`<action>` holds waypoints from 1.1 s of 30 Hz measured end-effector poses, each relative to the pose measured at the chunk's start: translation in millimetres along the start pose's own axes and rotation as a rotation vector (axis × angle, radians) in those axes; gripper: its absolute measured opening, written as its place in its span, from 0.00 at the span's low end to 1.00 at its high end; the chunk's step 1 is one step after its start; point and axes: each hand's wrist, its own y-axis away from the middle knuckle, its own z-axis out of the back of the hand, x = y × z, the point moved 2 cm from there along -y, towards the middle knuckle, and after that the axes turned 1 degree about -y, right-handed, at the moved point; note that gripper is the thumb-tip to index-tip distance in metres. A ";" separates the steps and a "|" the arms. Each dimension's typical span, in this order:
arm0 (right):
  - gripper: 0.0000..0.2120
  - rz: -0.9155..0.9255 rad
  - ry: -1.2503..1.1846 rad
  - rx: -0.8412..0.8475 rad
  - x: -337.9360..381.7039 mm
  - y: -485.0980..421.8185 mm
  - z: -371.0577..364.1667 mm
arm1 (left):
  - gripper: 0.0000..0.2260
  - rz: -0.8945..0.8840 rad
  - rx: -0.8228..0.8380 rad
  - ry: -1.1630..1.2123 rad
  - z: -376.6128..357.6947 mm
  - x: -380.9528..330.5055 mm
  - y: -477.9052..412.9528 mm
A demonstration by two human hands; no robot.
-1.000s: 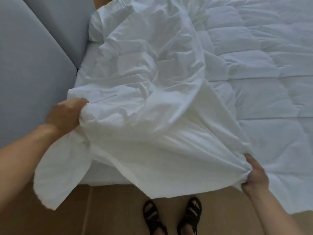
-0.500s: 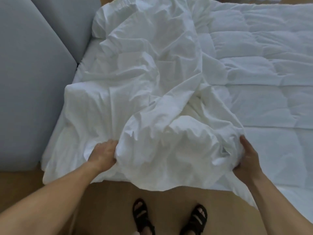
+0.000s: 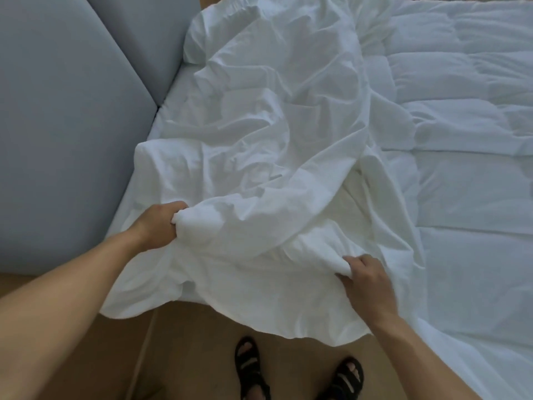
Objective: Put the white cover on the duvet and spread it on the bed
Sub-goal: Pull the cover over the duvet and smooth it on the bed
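Duvet cover (image 3: 274, 125): plain white throughout. Creases show as pale grey-blue shading, and the part hanging over the bed edge reads slightly warmer, towards cream.

Duvet (image 3: 476, 192): white, stitched into a pattern of rectangular quilted panels, with the seams visible as faint grey lines.

Headboard (image 3: 72, 125): uniform light grey-blue upholstery, divided into panels by darker seam lines.

Floor (image 3: 187, 356): tan, wood-toned, crossed by one thin pale line.

Sandals (image 3: 251, 368): black, with several straps.
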 end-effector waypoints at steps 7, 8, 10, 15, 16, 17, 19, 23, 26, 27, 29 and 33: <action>0.25 0.321 0.015 0.071 -39.8 28.3 23.2 | 0.14 -0.113 0.098 -0.097 -5.6 10.1 -1.6; 0.24 0.280 0.037 0.149 -41.7 25.2 32.1 | 0.14 -0.108 0.108 -0.115 -7.5 12.0 0.1; 0.17 0.054 0.054 0.288 -72.6 23.0 56.4 | 0.15 -0.108 0.121 -0.159 -11.7 17.2 3.3; 0.28 -0.506 0.229 0.154 -172.7 55.0 107.9 | 0.09 -0.099 0.083 -0.243 -34.9 6.6 13.3; 0.24 -0.546 0.265 0.185 -169.8 56.6 102.7 | 0.10 -0.089 0.068 -0.251 -41.0 1.2 15.0; 0.16 -0.577 0.339 0.245 -159.8 54.5 98.6 | 0.10 -0.069 0.062 -0.258 -46.8 -2.7 15.9; 0.15 -0.507 0.427 0.288 -129.2 40.5 88.7 | 0.13 -0.036 0.068 -0.309 -54.8 -7.9 18.7; 0.42 -0.021 0.213 0.108 -57.5 29.8 44.0 | 0.44 -0.119 -0.010 -0.430 -71.6 -19.3 27.2; 0.30 0.152 0.217 0.049 -27.6 25.8 23.6 | 0.52 -0.290 -0.101 -0.382 -90.8 -45.4 36.5; 0.25 0.163 0.192 0.017 -26.0 23.9 22.9 | 0.49 -0.372 -0.145 -0.393 -97.6 -57.1 38.0; 0.15 0.189 0.113 -0.021 -38.1 25.5 26.2 | 0.38 -0.474 -0.223 -0.402 -103.7 -76.6 38.3; 0.08 0.094 0.174 0.010 -122.4 45.3 64.9 | 0.18 -0.461 -0.216 -0.465 -79.1 -72.4 28.3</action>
